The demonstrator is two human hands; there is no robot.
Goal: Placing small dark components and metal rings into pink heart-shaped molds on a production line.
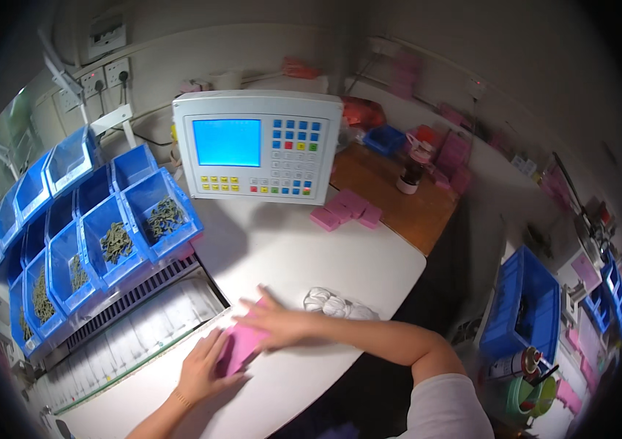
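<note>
A flat pink piece (244,347), perhaps foam or cardboard, lies on the white tabletop between my hands. My left hand (203,368) rests along its left side, fingers stretched and thumb apart, touching it. From the right, my right hand (276,324) reaches over its upper part with fingers spread. Part of the piece is hidden under the fingers. Just beyond my right forearm sits a twisted white bundle of cord (334,302). Farther back on the table are several small pink blocks (345,209).
Blue bins (110,241) with small dull-green parts stand left, above a slotted strip of machine (132,336). A control panel with a blue screen (227,143) stands behind the table. A dark bottle (409,175) is on the brown board (380,192). Right, a blue crate (519,307).
</note>
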